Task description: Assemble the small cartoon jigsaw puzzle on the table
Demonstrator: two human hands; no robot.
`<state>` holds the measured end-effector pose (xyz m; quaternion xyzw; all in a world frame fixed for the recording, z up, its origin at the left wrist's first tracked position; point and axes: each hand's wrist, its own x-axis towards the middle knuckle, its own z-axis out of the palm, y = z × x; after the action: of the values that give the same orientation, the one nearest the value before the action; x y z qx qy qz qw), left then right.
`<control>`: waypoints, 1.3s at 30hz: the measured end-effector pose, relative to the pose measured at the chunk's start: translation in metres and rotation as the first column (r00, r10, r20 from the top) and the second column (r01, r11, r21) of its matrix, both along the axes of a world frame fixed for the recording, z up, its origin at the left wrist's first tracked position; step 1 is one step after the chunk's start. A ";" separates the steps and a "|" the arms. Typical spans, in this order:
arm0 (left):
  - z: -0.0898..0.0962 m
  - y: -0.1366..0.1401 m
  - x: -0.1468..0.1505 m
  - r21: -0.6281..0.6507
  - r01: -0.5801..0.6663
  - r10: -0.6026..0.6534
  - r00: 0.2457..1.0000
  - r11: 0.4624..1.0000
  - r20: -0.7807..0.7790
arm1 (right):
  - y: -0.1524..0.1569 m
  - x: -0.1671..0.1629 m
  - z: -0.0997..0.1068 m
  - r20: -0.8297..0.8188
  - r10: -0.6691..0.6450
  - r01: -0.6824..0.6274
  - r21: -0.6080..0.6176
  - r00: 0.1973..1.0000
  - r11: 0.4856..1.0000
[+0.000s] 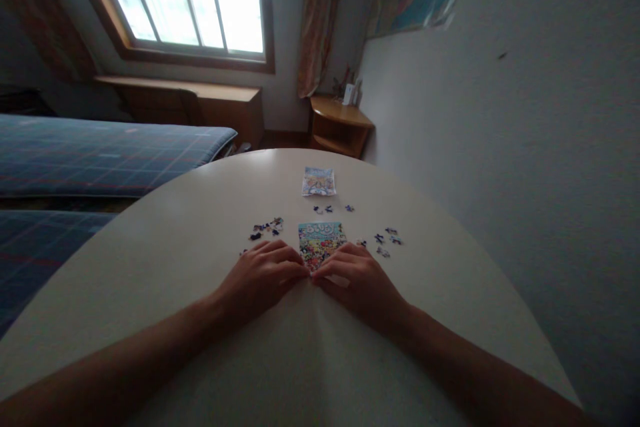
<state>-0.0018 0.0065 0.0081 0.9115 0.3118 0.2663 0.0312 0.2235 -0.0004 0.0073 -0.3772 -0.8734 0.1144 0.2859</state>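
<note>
A colourful jigsaw puzzle [323,237], its picture topped by large pale lettering, lies flat on the white table [210,360] in front of me. My left hand [270,269] rests at its lower left corner with fingers bent and pressed together. From the right, my right hand [350,272] covers the lower right part, thumb and forefinger pinched. Both sets of fingertips meet at the puzzle's near edge, where a tiny pale bit shows between them, too small to name. Loose puzzle pieces [274,225] lie left of the puzzle, and more pieces [395,239] lie to the right.
Behind the puzzle are a few more pieces [329,209] and a small printed sheet or packet [319,182]. A wall [500,147] runs along the right. Beds with plaid mattresses [100,153] stand at left, and a wooden corner shelf [340,113] is beyond the table.
</note>
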 end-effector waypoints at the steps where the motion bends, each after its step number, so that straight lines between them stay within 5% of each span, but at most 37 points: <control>1: 0.000 0.000 -0.001 0.009 0.009 -0.009 1.000 1.000 -0.018 | 0.000 0.000 0.000 0.006 0.009 -0.009 0.007 1.000 1.000; 19: 0.002 0.005 -0.007 -0.151 0.029 -0.026 0.999 0.988 0.018 | -0.011 0.004 0.011 0.176 0.159 -0.175 0.074 0.971 0.982; 32: 0.002 0.008 -0.006 -0.181 0.055 -0.046 0.997 0.982 0.054 | -0.013 0.005 0.016 0.191 0.160 -0.170 0.035 0.968 0.985; 39: 0.000 0.009 -0.006 -0.163 0.055 -0.046 0.997 0.985 0.056 | -0.010 0.010 0.016 0.090 0.054 -0.059 0.056 0.994 0.997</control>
<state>-0.0080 0.0154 0.0082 0.9063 0.3085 0.2624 0.1209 0.2340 -0.0109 0.0236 -0.3485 -0.8986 0.0799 0.2546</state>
